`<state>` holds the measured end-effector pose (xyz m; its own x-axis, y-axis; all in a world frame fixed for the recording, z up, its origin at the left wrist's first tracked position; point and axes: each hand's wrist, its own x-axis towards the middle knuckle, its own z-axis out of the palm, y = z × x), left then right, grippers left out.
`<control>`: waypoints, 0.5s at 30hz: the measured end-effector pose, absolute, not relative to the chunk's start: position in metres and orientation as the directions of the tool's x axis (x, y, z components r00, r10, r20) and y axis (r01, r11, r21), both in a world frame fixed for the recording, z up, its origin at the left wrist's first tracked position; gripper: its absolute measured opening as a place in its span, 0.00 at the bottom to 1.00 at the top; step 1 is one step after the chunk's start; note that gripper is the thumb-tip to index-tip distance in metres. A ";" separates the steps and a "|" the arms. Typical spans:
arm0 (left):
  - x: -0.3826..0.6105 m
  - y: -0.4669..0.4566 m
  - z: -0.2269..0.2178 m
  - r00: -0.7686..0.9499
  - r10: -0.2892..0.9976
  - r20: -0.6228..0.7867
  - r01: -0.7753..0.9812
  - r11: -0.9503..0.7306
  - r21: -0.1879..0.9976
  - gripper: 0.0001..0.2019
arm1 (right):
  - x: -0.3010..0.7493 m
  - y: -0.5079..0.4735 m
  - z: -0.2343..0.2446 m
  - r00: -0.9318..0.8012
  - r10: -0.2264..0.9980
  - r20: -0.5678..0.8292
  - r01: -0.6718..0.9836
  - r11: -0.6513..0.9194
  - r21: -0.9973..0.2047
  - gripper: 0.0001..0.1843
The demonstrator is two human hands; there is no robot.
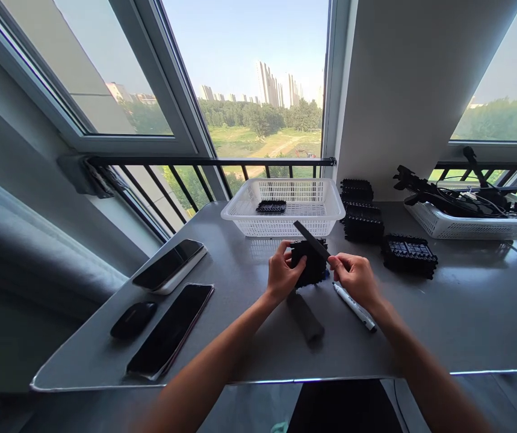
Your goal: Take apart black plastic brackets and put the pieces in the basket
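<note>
— Where, against the fingers?

— Pinched in the left hand point(282, 273): a black ridged plastic block point(310, 267), thumb on the near face, fingers curled behind, held just above the grey table point(466, 313). Right hand point(355, 276) closed on a thin dark flat strip point(311, 239), slanting up and left over the block's top edge. Touching the block or just clear of it: cannot tell.

— Counted?

— One block in hand. One flat black piece point(271, 207) inside the white plastic mesh basket point(244, 213). Three piles of similar black blocks on the right: far pile point(356, 190) by the wall, middle pile point(363, 222) just beside the basket, near pile point(409, 255) apart from both. Two baskets in all, the second white basket point(443, 225) heaped with black cables and tools. Two dark slab phones, upper phone point(170, 264) on a white base, lower phone point(172, 328) flat. One black oval mouse point(133, 319).

— Around, and in the way?

— Directly under the hands: a white marker pen point(355, 307) beneath the right wrist, a dark grey cylinder point(304, 316) lying below the left. Mesh basket just behind the block, near but apart. Phones and mouse well off to the left. Black railing point(208, 161) and windows beyond.
</note>
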<state>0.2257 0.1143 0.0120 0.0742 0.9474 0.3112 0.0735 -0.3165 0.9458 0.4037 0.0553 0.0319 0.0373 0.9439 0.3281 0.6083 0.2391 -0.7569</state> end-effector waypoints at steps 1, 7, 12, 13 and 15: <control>0.226 0.114 0.012 0.079 0.946 0.316 0.080 -0.322 0.944 0.17 | 0.400 0.055 0.032 0.006 0.948 0.318 0.602 0.250 -0.758 0.24; 0.226 0.113 0.012 0.075 0.943 0.324 0.089 -0.330 0.940 0.16 | 0.409 0.058 0.029 0.097 0.935 0.341 0.653 0.199 -0.731 0.23; 0.225 0.115 0.014 0.028 0.949 0.315 0.073 -0.316 0.946 0.18 | 0.416 0.057 0.032 0.189 0.899 0.396 0.672 0.175 -0.720 0.23; 0.225 0.114 0.014 0.028 0.948 0.316 0.071 -0.318 0.946 0.18 | 0.414 0.056 0.033 0.164 0.907 0.387 0.664 0.189 -0.723 0.23; 0.226 0.112 0.014 0.037 0.944 0.327 0.070 -0.329 0.942 0.17 | 0.409 0.054 0.033 0.089 0.926 0.366 0.657 0.222 -0.720 0.23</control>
